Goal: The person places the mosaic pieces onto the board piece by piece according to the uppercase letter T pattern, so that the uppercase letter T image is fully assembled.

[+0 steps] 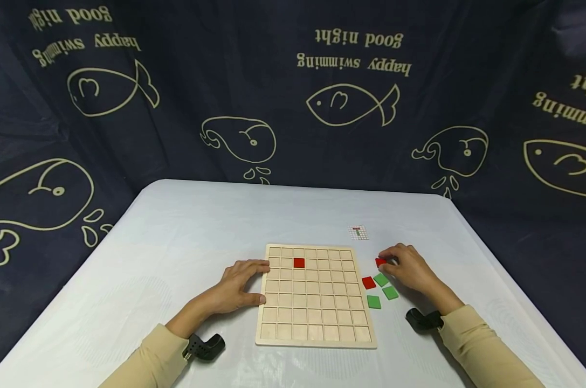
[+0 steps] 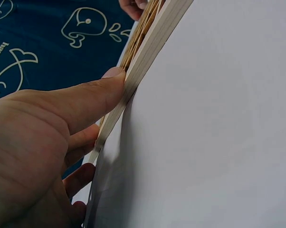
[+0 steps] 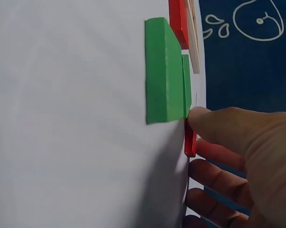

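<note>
A wooden grid board (image 1: 317, 344) lies on the white table, with one red square tile (image 1: 299, 263) in its second row from the far side. My left hand (image 1: 238, 285) rests against the board's left edge, its thumb and fingertips touching the rim. To the right of the board, my right hand (image 1: 409, 268) pinches a second red tile (image 1: 380, 262) between thumb and fingers, down at the tabletop. Near it lie another red tile (image 1: 369, 283) and three green tiles (image 1: 391, 292). In the right wrist view, the thumb sits on the pinched tile's upper edge.
A small pattern card (image 1: 358, 233) with red and green squares in a T shape lies beyond the board's far right corner. Behind the white table (image 1: 215, 226) hangs a dark blue cloth (image 1: 186, 151) with fish and whale drawings.
</note>
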Available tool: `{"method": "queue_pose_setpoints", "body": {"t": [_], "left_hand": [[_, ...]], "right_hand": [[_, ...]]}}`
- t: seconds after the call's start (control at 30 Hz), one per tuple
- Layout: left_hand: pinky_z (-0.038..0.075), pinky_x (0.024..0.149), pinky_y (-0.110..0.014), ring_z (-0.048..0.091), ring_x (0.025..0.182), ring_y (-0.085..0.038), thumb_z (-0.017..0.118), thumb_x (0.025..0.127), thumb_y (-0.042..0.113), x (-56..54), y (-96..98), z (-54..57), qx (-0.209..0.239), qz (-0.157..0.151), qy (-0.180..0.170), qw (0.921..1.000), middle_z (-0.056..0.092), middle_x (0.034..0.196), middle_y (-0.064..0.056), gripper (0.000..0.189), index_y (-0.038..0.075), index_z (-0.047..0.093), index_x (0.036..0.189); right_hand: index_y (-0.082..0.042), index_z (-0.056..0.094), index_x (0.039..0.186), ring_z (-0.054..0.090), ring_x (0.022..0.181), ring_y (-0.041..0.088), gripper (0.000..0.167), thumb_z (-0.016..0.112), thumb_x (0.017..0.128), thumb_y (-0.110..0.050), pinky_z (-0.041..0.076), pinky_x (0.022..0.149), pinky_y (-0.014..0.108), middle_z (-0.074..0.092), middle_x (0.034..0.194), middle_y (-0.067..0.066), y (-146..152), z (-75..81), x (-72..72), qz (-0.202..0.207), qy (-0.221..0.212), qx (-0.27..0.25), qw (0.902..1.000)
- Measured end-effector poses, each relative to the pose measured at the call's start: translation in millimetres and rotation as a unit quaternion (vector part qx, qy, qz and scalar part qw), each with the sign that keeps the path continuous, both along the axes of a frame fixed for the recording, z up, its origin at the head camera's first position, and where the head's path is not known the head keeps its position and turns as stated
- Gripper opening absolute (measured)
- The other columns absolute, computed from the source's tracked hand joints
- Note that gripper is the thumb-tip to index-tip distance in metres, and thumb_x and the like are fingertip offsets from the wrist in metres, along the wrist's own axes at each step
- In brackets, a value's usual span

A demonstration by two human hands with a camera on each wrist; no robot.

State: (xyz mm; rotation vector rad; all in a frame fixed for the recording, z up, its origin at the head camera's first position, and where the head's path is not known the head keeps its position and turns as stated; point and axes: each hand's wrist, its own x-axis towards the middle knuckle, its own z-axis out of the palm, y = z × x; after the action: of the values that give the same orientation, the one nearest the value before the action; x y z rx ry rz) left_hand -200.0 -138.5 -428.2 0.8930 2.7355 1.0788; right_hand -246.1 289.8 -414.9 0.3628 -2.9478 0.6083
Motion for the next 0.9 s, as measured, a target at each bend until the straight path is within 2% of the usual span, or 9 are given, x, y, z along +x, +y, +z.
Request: {"method": "queue_pose_setpoints", "body": {"t": [0.23,0.9], "left_hand": [[0.019,0.104,-0.054,0.033,0.133,-0.031,0.074,0.079,0.031,-0.1,-0.3,0.8,-0.003,0.002,-0.003,1.0000,0.041,0.146,-0.006,0.062,0.010,0.050,0.133],[0.020,0.104,-0.053,0.034,0.132,-0.029,0.074,0.079,0.032,-0.1,-0.7,-0.5,-0.005,0.002,0.000,1.0000,0.041,0.146,-0.005,0.063,0.011,0.050,0.133]], "right_hand": [[-0.005,0.070,0.104,0.050,0.091,0.026,0.027,0.073,0.080,-0.016,0.039,0.075,0.037,0.063,0.098,0.011,1.0,-2.4,-1.1,0.005,0.004,0.008,0.9999],[-0.006,0.071,0.103,0.047,0.086,0.021,0.026,0.073,0.079,-0.015,0.035,0.070,0.032,0.060,0.093,0.008,1.4,-4.6,2.0,0.005,0.014,0.008,0.9999]]}}
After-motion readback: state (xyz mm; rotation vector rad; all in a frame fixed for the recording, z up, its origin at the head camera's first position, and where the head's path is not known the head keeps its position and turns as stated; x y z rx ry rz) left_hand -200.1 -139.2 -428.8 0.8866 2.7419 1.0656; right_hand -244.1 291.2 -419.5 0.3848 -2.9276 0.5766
